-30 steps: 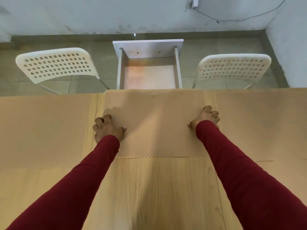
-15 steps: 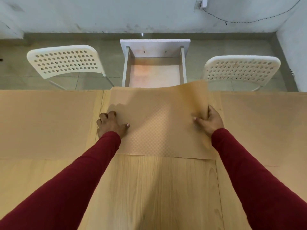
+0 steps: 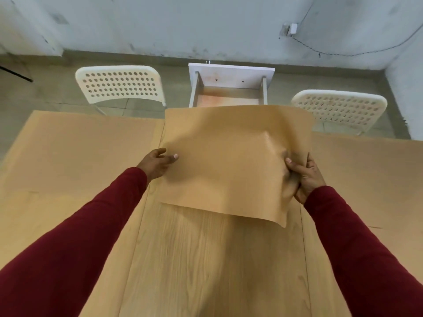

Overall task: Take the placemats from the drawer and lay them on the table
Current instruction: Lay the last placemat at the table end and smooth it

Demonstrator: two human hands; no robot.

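Placemat (image 3: 229,161) (buckled) held by both hands

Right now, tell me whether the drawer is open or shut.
Open. The drawer is pulled out beyond the table, its inside visible and apparently empty.

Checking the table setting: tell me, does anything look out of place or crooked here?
Yes. The middle placemat is off the table, lifted and buckled between the left hand and right hand, while the mats either side lie flat. The drawer beyond the table stands open.
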